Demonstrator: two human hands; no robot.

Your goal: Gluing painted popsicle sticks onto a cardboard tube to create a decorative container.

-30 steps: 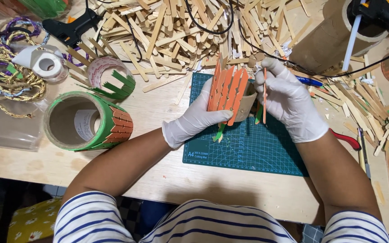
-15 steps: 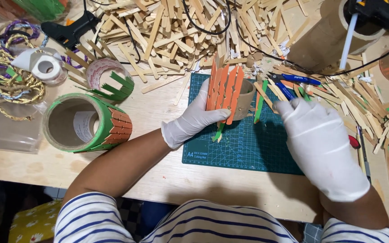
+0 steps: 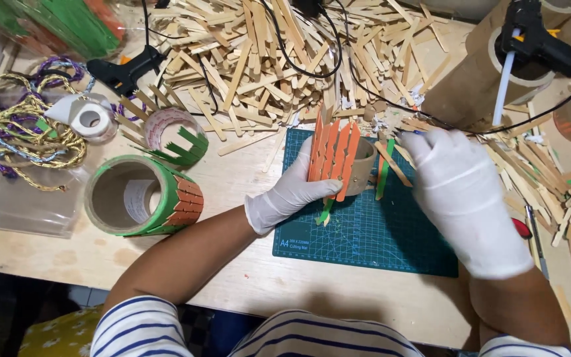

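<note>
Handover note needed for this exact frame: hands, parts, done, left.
Left hand: gloved, holding the cardboard ring on the cutting mat; orange sticks are already fixed along its near side.
Right hand: gloved, at the loose sticks by the mat's top edge; grasp not visible.
Done: part of the ring is covered.
Left: the bare cardboard on the right side.
Glue gun rests on the tube at upper right.

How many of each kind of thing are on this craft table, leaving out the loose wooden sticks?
Glue guns: 2, one black and one on a tube
Stick-clad cardboard rings: 3, in the left hand, green and orange, small green
Cutting mats: 1
Tape rolls: 1
Total: 7
</note>
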